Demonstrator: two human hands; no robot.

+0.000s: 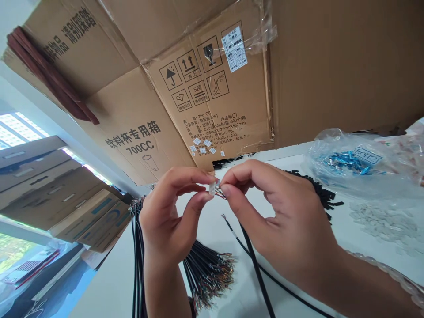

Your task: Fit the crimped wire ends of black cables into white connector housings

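White tabletop [109,282] spreads beneath the left hand [172,216] and right hand [281,216]; thin wires [220,193] likely go best kept straight to the pale connector [212,189], fingertips steady; the left hand, pinched, holds that connector between the two hands; the right hand, also pinched, appears to grip the wires just beside it; a cardboard box [159,108] rises beyond both.

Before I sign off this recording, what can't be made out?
Head view:
White connector: partly covered by left fingers; slots too small.
Thin wires: partly hidden by right fingers.
Thin black cable: cut off by bottom edge.
Cable bundle: partly behind left forearm.
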